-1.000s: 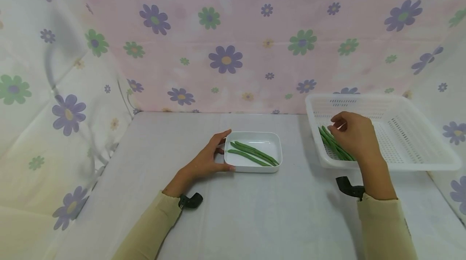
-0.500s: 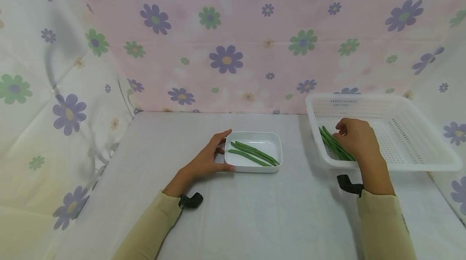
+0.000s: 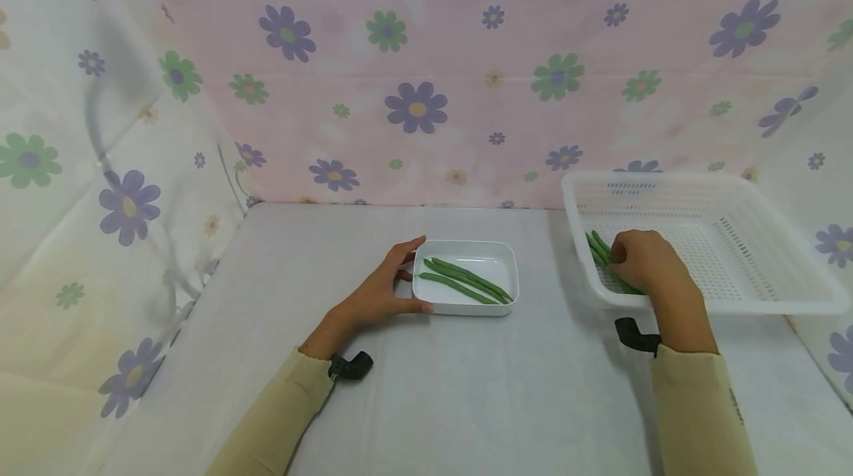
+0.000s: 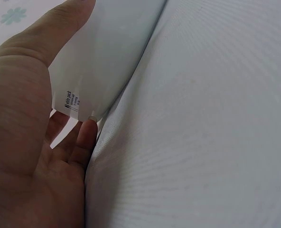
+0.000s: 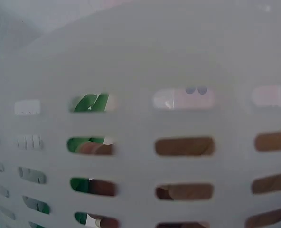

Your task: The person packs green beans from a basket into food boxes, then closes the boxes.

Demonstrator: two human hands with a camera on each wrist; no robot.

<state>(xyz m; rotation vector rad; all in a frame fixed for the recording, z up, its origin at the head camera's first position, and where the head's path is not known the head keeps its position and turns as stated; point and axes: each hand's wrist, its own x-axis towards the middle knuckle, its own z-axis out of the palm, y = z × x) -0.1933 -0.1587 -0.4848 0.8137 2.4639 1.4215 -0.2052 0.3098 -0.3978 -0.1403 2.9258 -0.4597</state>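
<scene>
White dish (image 3: pixel 489 269), green beans (image 3: pixel 466 279) inside — left grip (image 3: pixel 381 293) clasps its end; right grip (image 3: pixel 648 263) in basket (image 3: pixel 766 306), at more beans (image 3: pixel 600 250) — hold unclear.

The white dish (image 3: pixel 466 309), shallow and rectangular with rounded corners, stands flat, and the left hand (image 3: pixel 376 295) holds it at its left end, with the thumb at the near wall. Inside lie three slim green beans (image 3: pixel 466 280), slanting from the left towards the near right corner, two of them close together. More green beans (image 3: pixel 600 248) lie as a small bundle along the left side of the white slotted basket (image 3: pixel 773 306), partly covered by the right hand (image 3: pixel 649 261), whose fingertips are hidden.
</scene>
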